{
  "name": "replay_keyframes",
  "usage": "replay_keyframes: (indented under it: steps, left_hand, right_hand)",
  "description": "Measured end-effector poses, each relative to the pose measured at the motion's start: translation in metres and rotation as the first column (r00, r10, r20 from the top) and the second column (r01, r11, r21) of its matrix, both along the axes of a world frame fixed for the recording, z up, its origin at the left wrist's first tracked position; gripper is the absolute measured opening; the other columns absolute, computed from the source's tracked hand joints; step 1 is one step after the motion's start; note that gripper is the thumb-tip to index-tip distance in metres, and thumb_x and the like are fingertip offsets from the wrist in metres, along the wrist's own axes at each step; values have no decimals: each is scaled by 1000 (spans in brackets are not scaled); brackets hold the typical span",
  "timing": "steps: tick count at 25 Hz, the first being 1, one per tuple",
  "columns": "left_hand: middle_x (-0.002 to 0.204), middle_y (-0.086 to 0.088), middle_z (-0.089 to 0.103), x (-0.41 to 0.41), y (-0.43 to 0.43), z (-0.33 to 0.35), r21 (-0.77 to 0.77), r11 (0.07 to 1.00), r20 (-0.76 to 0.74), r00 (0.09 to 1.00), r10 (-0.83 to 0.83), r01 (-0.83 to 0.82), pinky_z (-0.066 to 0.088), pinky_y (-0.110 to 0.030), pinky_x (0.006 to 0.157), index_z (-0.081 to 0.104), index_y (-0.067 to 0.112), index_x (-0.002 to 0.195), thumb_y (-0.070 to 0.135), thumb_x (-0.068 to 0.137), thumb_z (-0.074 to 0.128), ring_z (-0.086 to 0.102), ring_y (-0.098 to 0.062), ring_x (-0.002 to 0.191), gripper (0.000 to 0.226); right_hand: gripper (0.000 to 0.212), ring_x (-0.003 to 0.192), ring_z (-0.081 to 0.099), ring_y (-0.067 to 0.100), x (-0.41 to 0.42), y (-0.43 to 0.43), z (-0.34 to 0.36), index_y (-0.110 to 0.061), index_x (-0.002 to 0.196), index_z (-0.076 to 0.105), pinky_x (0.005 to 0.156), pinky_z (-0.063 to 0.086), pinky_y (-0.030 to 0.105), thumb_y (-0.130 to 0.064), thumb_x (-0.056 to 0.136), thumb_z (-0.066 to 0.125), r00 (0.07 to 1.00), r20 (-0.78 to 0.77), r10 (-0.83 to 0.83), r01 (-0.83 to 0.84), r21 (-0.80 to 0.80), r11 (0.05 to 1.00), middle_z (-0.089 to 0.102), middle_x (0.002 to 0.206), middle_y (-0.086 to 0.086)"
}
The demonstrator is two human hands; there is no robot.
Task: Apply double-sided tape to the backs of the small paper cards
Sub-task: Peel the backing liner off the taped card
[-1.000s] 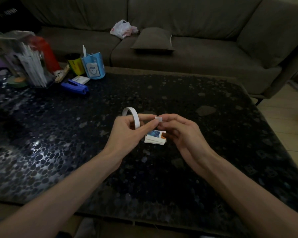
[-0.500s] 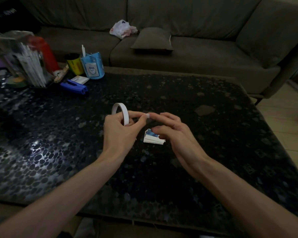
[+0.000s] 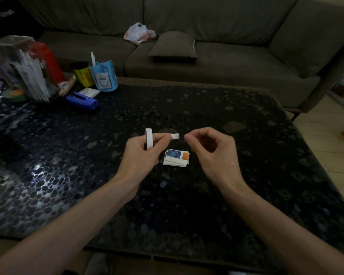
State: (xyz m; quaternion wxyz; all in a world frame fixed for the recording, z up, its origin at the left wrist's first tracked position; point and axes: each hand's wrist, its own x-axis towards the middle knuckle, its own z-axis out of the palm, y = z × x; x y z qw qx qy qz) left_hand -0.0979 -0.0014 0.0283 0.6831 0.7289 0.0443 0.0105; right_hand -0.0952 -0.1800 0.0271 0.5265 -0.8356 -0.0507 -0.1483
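My left hand (image 3: 141,153) grips a thin white roll of double-sided tape (image 3: 148,138) upright above the table. A short free end of tape (image 3: 175,136) sticks out to the right from its fingertips. My right hand (image 3: 211,151) hovers just right of that end with thumb and forefinger curled together, a small gap between them and the tape; it holds nothing I can see. A small stack of paper cards (image 3: 176,157), blue and orange print facing up, lies on the dark pebble-patterned table (image 3: 187,195) below and between the hands.
At the table's far left stand a blue pen cup (image 3: 104,78), a yellow can (image 3: 82,74), a blue stapler (image 3: 82,100), a red bottle (image 3: 50,60) and a clear holder of papers (image 3: 24,70). A sofa with a cushion (image 3: 173,46) and a plastic bag (image 3: 138,32) runs behind.
My hands have come apart: the right hand drew back to the right off the tape end, uncovering the card stack. The tape end now shows longer past my left fingertips.
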Motion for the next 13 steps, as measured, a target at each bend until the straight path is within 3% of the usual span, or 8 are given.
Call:
replay_keyframes:
  steps: [6, 9, 13]
  left_hand:
    - [61, 20, 67, -5, -3, 3, 111, 986, 90, 987, -132, 121, 43, -5, 55, 79, 22, 111, 5, 100, 63, 60, 7, 57, 27]
    - [57, 15, 64, -6, -3, 1, 154, 979, 125, 980, -157, 137, 42, -8, 53, 79, 31, 108, 5, 98, 65, 53, 3, 52, 31]
    - [65, 15, 71, -5, 1, 0, 206, 964, 169, 964, -203, 167, 48, -8, 62, 78, 31, 108, 4, 97, 66, 61, 6, 59, 32]
  right_hand:
    - [13, 94, 66, -4, -6, 0, 5, -27, 108, 74, 84, 53, 12, -26, 96, 72, 993, 106, 49, -21, -254, 967, 72, 100, -15]
    - [14, 92, 67, -4, -7, -2, 5, -25, 108, 75, 85, 54, 12, -21, 94, 75, 992, 113, 50, -14, -300, 954, 73, 99, -13]
    - [15, 93, 67, -3, -8, -4, 5, -25, 109, 76, 85, 53, 11, -23, 94, 75, 993, 95, 69, -36, -311, 950, 73, 100, -14]
